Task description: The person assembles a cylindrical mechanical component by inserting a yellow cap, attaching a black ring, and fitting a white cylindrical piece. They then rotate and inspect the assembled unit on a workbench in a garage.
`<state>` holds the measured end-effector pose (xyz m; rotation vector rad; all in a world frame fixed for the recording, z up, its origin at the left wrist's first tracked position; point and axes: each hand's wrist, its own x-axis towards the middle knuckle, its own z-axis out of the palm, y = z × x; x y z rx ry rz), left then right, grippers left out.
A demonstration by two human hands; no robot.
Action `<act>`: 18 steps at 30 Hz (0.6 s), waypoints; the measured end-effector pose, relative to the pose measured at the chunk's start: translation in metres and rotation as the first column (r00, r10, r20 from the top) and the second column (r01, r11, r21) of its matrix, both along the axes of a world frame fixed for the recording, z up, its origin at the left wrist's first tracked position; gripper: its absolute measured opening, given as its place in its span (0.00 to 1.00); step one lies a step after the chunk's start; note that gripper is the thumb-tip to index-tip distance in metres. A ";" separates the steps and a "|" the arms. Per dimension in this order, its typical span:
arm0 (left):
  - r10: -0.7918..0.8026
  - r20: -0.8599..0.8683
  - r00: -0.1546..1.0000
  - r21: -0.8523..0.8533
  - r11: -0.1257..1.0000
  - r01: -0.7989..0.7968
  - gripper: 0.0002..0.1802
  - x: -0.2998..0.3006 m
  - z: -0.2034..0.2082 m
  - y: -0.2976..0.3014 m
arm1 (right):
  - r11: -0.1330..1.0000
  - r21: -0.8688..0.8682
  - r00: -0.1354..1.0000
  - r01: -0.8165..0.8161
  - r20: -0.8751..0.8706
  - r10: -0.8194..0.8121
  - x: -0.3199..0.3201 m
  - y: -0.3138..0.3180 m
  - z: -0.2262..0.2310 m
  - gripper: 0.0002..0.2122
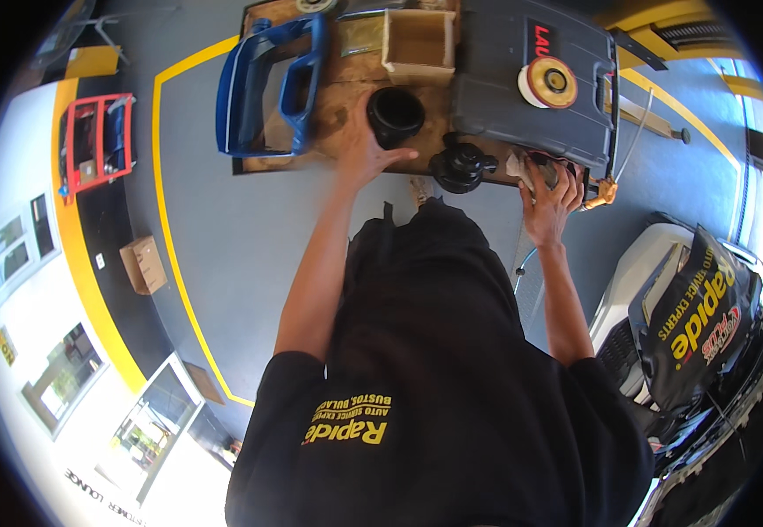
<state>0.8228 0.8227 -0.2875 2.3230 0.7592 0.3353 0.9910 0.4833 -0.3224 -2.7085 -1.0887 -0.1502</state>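
Note:
My left hand is around the lower left side of a black cylindrical cup, its thumb stretched out below it. The cup's round end faces up, and part of my fingers is hidden behind it. At the bench's near edge my right hand is closed on a crumpled greyish rag; a dark thing under those fingers cannot be made out. Between my hands sits a black round part with a short side stub. A filter element with a tan end cap lies on a dark grey case.
An open-cut blue jug stands at the bench's left end. Beside it are an open cardboard box and the brown worktop. A red frame cart and a carton stand left. A vehicle with a dark cover is at right.

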 end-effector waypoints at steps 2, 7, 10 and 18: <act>0.086 0.085 0.993 -0.201 0.977 -0.068 0.65 0.004 -0.009 -0.004 | 1.000 -0.026 0.998 0.009 -0.063 -0.011 -0.002 0.003 -0.006 0.24; 0.221 0.199 0.955 -0.260 0.951 -0.166 0.66 -0.012 -0.004 -0.009 | 0.989 0.145 0.997 0.004 -0.081 0.007 -0.009 0.014 0.002 0.23; 0.306 0.328 0.894 -0.383 0.908 -0.171 0.69 -0.039 0.035 -0.024 | 0.958 0.286 0.996 -0.002 -0.088 0.028 -0.018 0.020 0.021 0.20; 0.648 0.648 0.399 -0.722 0.690 0.052 0.77 -0.149 0.110 -0.043 | 0.740 0.521 0.868 -0.425 0.004 0.496 -0.053 0.131 0.098 0.16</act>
